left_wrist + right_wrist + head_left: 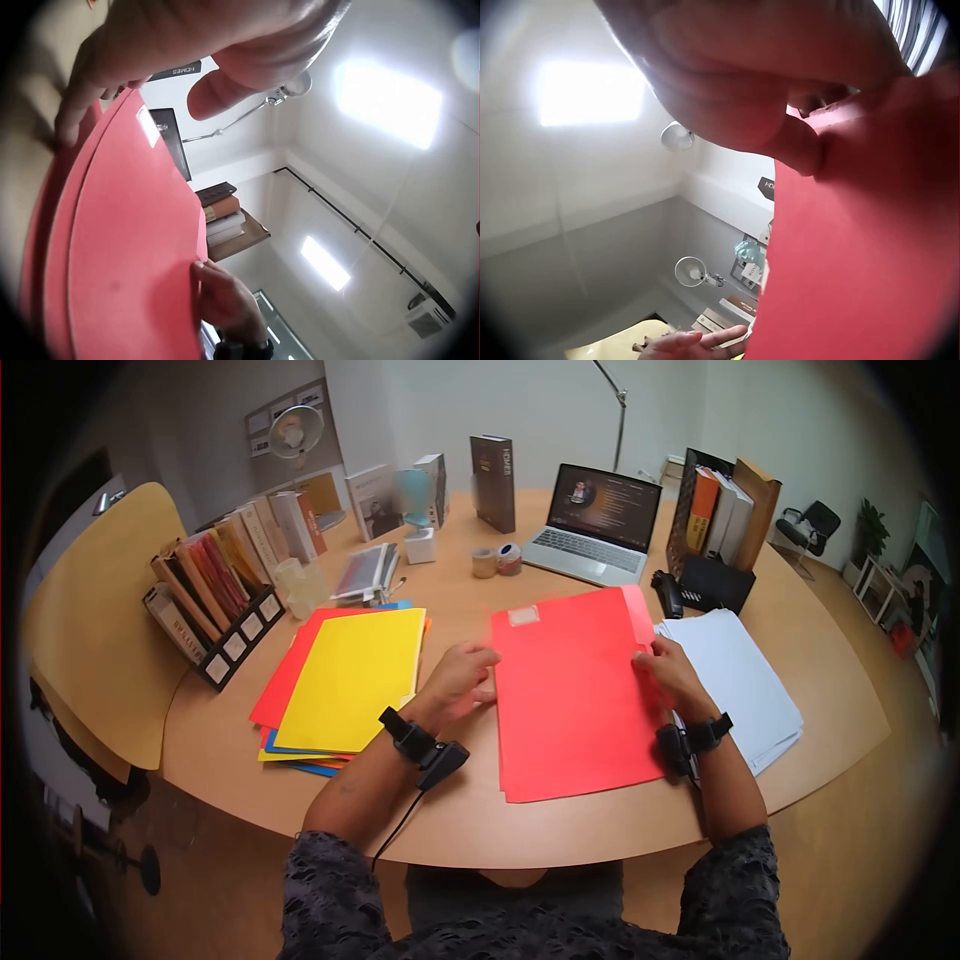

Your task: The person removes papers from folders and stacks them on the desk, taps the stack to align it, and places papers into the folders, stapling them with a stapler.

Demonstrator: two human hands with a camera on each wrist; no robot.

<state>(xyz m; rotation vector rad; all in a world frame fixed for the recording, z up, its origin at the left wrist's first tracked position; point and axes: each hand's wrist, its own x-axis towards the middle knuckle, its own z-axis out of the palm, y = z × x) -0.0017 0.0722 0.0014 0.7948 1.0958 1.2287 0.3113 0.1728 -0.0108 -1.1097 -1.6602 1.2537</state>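
Several red folders (580, 705) lie stacked squarely before me, the top one with a white label (523, 616) near its upper left corner. My right hand (678, 675) pinches the right edge, its thumb pressed on the red cover (862, 247) and its fingers beneath. At the left edge is my left hand (460, 678), fingers extended along the folder sides; in the left wrist view its thumb (214, 96) stands off the red cover (127, 240). Layered folder edges show there beside the fingertips.
To the left lies a pile of coloured folders, yellow (355, 680) on top. White papers (745, 685) lie at right, partly behind the right hand. Farther back stand a laptop (590, 525), tape rolls (484, 562), a black telephone (715, 585) and a file rack (235, 645).
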